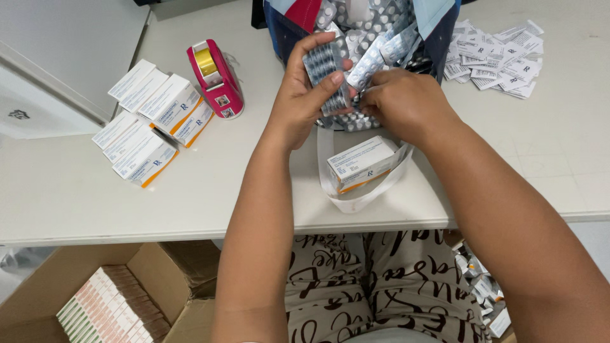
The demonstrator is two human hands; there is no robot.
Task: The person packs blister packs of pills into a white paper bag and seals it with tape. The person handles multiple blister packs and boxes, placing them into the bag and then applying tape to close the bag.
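My left hand [304, 89] grips a stack of silver blister strips [324, 63] of pills, thumb across the top. My right hand [403, 101] meets it from the right, fingers pinching the lower edge of the same stack. Both hands hover at the mouth of a dark blue bag [283, 32] stuffed with more blister strips [372, 19]. Just below the hands a small white medicine box with an orange stripe [361, 163] lies on the white table [190, 197], inside the loop of the bag's white strap [346, 203].
Several matching white boxes [152, 121] lie at the table's left beside a pink tape dispenser [216, 79]. A heap of folded paper leaflets [495, 60] sits at the far right. Under the table stands an open cardboard carton [114, 305] packed with boxes.
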